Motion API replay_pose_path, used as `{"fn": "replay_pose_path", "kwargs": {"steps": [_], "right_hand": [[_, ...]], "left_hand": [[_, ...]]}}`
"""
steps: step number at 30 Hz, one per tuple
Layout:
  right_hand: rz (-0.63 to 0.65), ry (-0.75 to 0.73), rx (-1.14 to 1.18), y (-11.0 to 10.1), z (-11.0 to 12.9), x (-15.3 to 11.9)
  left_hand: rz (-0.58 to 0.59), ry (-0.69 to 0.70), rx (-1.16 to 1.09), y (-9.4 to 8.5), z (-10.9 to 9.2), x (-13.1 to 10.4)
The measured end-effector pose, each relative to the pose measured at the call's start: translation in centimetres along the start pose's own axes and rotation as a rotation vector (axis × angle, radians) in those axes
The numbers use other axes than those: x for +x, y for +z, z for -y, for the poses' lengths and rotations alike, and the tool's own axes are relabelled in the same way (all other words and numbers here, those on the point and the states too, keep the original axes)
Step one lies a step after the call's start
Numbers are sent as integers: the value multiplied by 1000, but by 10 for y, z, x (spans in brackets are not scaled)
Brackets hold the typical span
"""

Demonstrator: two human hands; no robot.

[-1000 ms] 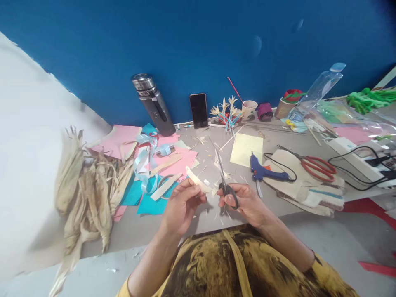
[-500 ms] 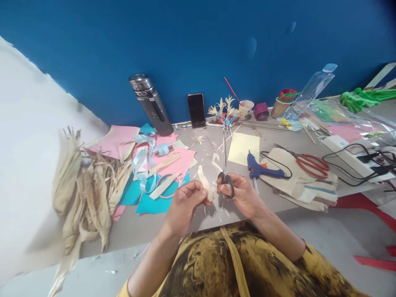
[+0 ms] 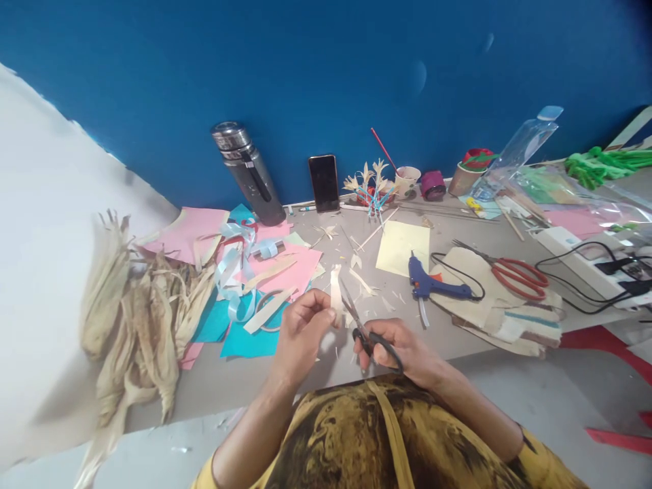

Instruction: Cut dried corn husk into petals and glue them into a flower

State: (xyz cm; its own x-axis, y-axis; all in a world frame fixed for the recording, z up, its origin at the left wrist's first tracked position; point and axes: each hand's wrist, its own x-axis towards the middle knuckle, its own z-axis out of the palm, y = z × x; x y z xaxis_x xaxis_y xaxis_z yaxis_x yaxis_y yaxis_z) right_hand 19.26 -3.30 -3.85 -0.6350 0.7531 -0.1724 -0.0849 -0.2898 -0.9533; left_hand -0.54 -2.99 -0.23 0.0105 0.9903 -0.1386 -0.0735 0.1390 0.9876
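Between the thumb and fingers of my left hand (image 3: pixel 304 334) stands a pale strip of corn husk (image 3: pixel 336 296), held upright over the table's front edge. My right hand (image 3: pixel 400 348) grips black-handled scissors (image 3: pixel 357 314), their blades parted and pointing up and left beside the strip. Small husk scraps (image 3: pixel 360 277) lie on the table just beyond the hands. Farther back are flowers made of husk (image 3: pixel 375 178) on light blue stems. Dried corn husks (image 3: pixel 147 333) are heaped at the left.
A blue glue gun (image 3: pixel 439 285) and red-handled scissors (image 3: pixel 519 277) rest on work gloves (image 3: pixel 502 318) at the right. Coloured paper (image 3: pixel 300 266) and ribbon (image 3: pixel 231 275) lie left of my hands. A thermos (image 3: pixel 253 182) and a phone (image 3: pixel 324 182) stand by the blue wall.
My right hand has come down and slightly right, and the scissors have swung from pointing straight away to leaning left, blades apart. The strip in my left hand is turned more upright.
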Motion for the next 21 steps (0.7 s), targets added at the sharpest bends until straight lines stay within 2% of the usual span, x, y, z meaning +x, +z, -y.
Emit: {"fn": "replay_pose_path", "kwargs": {"steps": [4,10,16,21], "right_hand": [[-55,13,8,6,0,2],[-70,14,-2,10,-1,5],[-89,0,-4,12,1,6],[-98,42,-19,13,2,7]], "left_hand": [[-16,13,-15,4,2,-1],[9,27,-127,4,2,-4],[-102,61,-222,6,1,-8],[-41,3,-168,6,3,-9]]}}
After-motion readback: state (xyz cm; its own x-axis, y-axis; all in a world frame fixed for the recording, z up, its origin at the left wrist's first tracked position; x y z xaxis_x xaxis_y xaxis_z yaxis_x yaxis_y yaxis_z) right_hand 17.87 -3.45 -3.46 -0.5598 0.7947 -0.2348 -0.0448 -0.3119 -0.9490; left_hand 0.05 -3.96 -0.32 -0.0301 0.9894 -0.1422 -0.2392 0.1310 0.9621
